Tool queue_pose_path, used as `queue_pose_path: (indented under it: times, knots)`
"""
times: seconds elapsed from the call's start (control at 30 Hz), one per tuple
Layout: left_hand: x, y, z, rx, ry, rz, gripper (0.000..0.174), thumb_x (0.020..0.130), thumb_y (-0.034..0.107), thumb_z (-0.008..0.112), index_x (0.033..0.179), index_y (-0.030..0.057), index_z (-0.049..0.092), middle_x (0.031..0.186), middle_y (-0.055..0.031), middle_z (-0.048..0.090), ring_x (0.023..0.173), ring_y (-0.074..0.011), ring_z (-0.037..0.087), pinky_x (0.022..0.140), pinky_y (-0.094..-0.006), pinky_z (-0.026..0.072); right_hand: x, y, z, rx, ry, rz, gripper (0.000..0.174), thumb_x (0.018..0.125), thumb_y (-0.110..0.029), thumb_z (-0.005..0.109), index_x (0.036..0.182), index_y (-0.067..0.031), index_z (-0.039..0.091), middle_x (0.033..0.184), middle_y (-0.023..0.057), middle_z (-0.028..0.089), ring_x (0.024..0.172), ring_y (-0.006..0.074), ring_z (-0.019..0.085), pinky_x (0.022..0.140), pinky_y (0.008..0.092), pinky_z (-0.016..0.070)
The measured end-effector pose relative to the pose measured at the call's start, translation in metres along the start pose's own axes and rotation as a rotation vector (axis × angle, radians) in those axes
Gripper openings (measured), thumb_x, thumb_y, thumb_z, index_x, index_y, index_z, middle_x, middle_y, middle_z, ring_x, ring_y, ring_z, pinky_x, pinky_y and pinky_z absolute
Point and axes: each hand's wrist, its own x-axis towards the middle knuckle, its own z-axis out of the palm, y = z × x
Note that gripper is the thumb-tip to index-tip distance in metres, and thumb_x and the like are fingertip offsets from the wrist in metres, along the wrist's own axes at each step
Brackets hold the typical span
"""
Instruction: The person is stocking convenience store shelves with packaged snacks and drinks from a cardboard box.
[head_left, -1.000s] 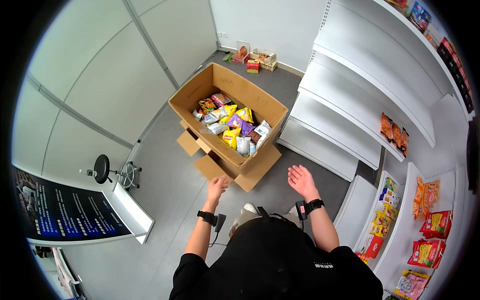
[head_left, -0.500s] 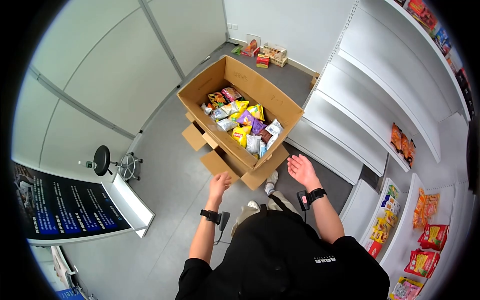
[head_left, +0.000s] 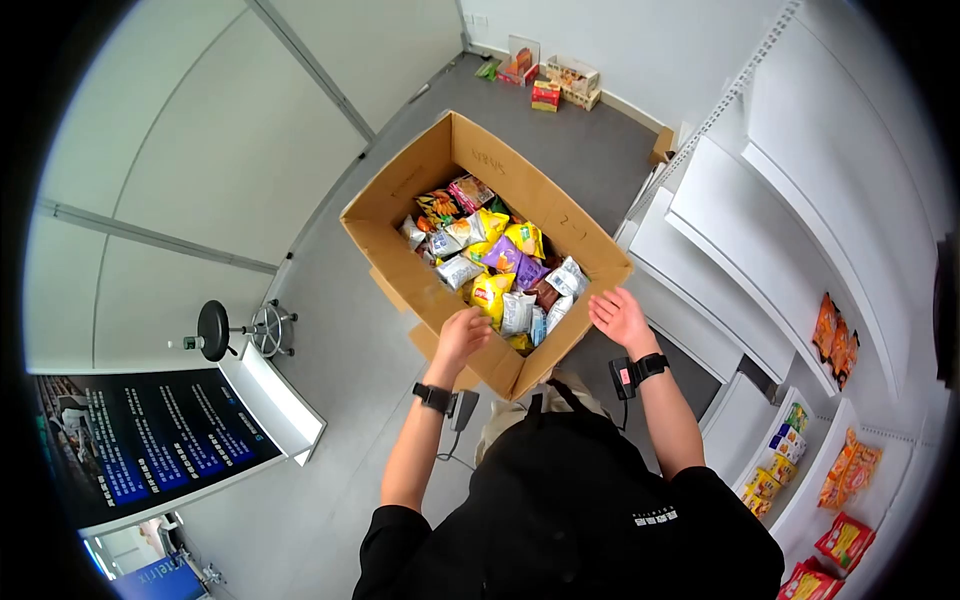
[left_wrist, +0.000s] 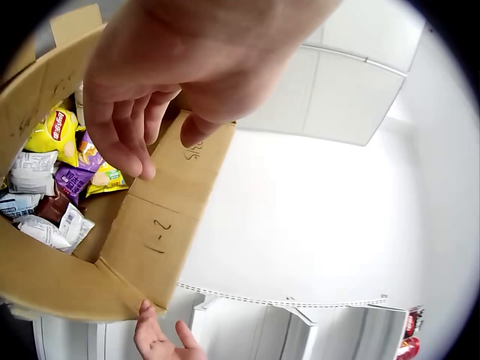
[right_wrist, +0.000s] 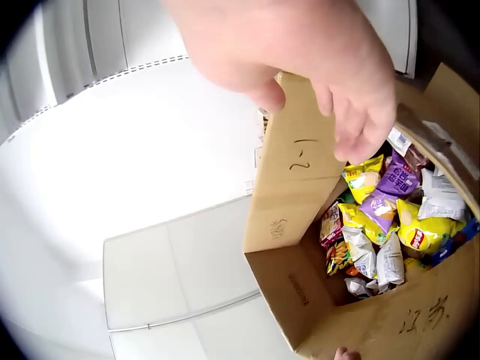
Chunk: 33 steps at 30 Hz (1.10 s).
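A large open cardboard box stands in front of me, filled with snack bags. Among them lie a yellow chip bag, a purple bag and several silver ones. My left hand overlaps the box's near rim in the head view, its fingers loosely bent around nothing. At the right corner of the box is my right hand, palm turned up and fingers relaxed, likewise without anything in it. In the left wrist view, a fingertip of the right hand comes right at the box corner.
White shelves run along the right, with orange snack bags and red packets on them. Small boxes sit on the floor by the back wall. A black stool and a dark sign board stand left.
I have come closer to the box, which now sits nearer my body. Both hands have moved forward to its near rim and right corner. The shelves have shifted in view.
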Motion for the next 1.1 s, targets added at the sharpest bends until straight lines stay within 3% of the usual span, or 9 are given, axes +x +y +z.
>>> queue_pose_path:
  times: [0.2, 0.43, 0.47, 0.6, 0.7, 0.73, 0.83, 0.87, 1.1]
  knots:
    - [0.124, -0.015, 0.023, -0.073, 0.101, -0.182, 0.039, 0.088, 0.027, 0.054, 0.118, 0.0046, 0.044, 0.1, -0.0151, 0.057, 0.079, -0.0229, 0.059, 0.066, -0.0328, 0.0511, 0.053, -0.053, 0.014, -0.173, 0.036, 0.156, 0.051, 0.089, -0.028, 0.05, 0.129, -0.0009, 0.035, 0.124, 0.0198, 0.05, 0.11, 0.0304, 0.053, 0.094, 0.0412, 0.0427]
    - [0.242, -0.066, 0.026, -0.003, 0.214, -0.335, 0.053, 0.083, 0.018, 0.057, 0.13, 0.01, 0.035, 0.091, -0.0137, 0.057, 0.071, -0.0239, 0.058, 0.063, -0.0384, 0.0519, 0.069, -0.094, 0.021, -0.158, 0.038, 0.266, 0.047, 0.09, -0.029, 0.048, 0.124, 0.0042, 0.042, 0.121, 0.0189, 0.054, 0.112, 0.0296, 0.053, 0.097, 0.04, 0.0412]
    - [0.26, -0.073, 0.02, -0.053, 0.159, -0.372, 0.061, 0.082, 0.017, 0.058, 0.136, 0.0113, 0.03, 0.088, -0.0134, 0.057, 0.069, -0.0234, 0.058, 0.063, -0.0384, 0.0519, 0.067, -0.094, 0.022, -0.161, 0.044, 0.268, 0.047, 0.09, -0.029, 0.048, 0.122, 0.0053, 0.044, 0.119, 0.0193, 0.055, 0.112, 0.0301, 0.053, 0.097, 0.04, 0.0414]
    - [0.279, -0.074, 0.032, 0.071, 0.303, -0.305, 0.066, 0.082, 0.013, 0.059, 0.139, 0.0131, 0.026, 0.085, -0.0097, 0.057, 0.063, -0.0189, 0.056, 0.059, -0.0344, 0.0517, 0.065, -0.098, 0.027, -0.151, 0.092, 0.285, 0.044, 0.09, -0.03, 0.048, 0.117, 0.0042, 0.05, 0.116, 0.0183, 0.058, 0.11, 0.0296, 0.055, 0.096, 0.0405, 0.0422]
    - [0.301, -0.083, 0.026, 0.028, 0.302, -0.284, 0.066, 0.082, 0.017, 0.06, 0.138, 0.0084, 0.027, 0.085, -0.0099, 0.056, 0.061, -0.0182, 0.056, 0.056, -0.0334, 0.0523, 0.07, -0.099, 0.023, -0.154, 0.11, 0.324, 0.043, 0.09, -0.03, 0.048, 0.117, 0.0041, 0.05, 0.114, 0.018, 0.059, 0.108, 0.0297, 0.056, 0.095, 0.0407, 0.0427]
    - [0.306, -0.086, 0.026, 0.013, 0.326, -0.227, 0.057, 0.082, 0.02, 0.061, 0.129, 0.0033, 0.034, 0.083, -0.0101, 0.056, 0.061, -0.0186, 0.057, 0.054, -0.032, 0.0519, 0.07, -0.1, 0.023, -0.163, 0.108, 0.325, 0.043, 0.09, -0.03, 0.048, 0.117, 0.0042, 0.051, 0.113, 0.0181, 0.059, 0.107, 0.0302, 0.057, 0.095, 0.0408, 0.0429]
    - [0.324, -0.084, 0.017, -0.088, 0.246, -0.247, 0.046, 0.082, 0.021, 0.062, 0.118, 0.0021, 0.04, 0.08, -0.0104, 0.057, 0.059, -0.0189, 0.057, 0.051, -0.0305, 0.0507, 0.071, -0.102, 0.023, -0.165, 0.137, 0.343, 0.043, 0.091, -0.03, 0.047, 0.117, 0.0043, 0.05, 0.113, 0.0187, 0.059, 0.107, 0.0305, 0.057, 0.096, 0.0412, 0.0428]
    - [0.327, -0.085, 0.015, -0.097, 0.256, -0.223, 0.036, 0.083, 0.021, 0.062, 0.108, 0.0038, 0.044, 0.075, -0.0099, 0.057, 0.057, -0.0184, 0.056, 0.047, -0.0285, 0.0479, 0.071, -0.101, 0.023, -0.161, 0.141, 0.345, 0.043, 0.091, -0.029, 0.047, 0.118, 0.0044, 0.05, 0.114, 0.0191, 0.059, 0.107, 0.0308, 0.057, 0.096, 0.0415, 0.0427]
    - [0.349, -0.081, -0.004, -0.356, 0.239, -0.237, 0.015, 0.086, 0.019, 0.056, 0.089, 0.0051, 0.052, 0.068, -0.0067, 0.056, 0.055, -0.0173, 0.054, 0.048, -0.0298, 0.0458, 0.07, -0.103, 0.024, -0.137, 0.139, 0.344, 0.043, 0.091, -0.028, 0.046, 0.118, 0.006, 0.048, 0.114, 0.0221, 0.057, 0.108, 0.0336, 0.056, 0.097, 0.0434, 0.042]
